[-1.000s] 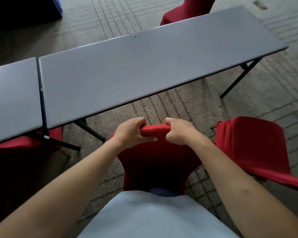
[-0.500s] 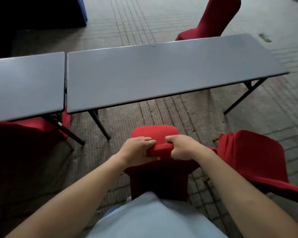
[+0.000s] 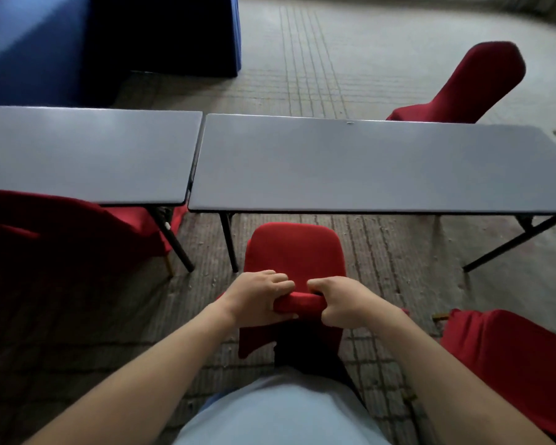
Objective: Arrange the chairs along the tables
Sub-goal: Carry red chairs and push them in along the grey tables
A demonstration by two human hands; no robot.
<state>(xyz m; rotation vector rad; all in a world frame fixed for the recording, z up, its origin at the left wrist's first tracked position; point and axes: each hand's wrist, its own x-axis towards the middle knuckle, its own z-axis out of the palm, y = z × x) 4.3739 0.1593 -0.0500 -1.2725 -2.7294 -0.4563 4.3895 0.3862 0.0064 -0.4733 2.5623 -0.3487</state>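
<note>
A red fabric-covered chair stands right in front of me, its seat toward the near edge of the right grey table. My left hand and my right hand both grip the top of its backrest, side by side. The seat's front reaches close to the table edge, near that table's left leg. A second grey table butts against the first on the left.
Another red chair sits tucked at the left table, one stands loose at my right, and one is behind the right table. A blue-draped table is at the far left. Black folding legs splay under the tables.
The view has lifted and swung left, showing more of both tables. The chair in my hands now shows its whole seat and stands squarer to the right table's edge.
</note>
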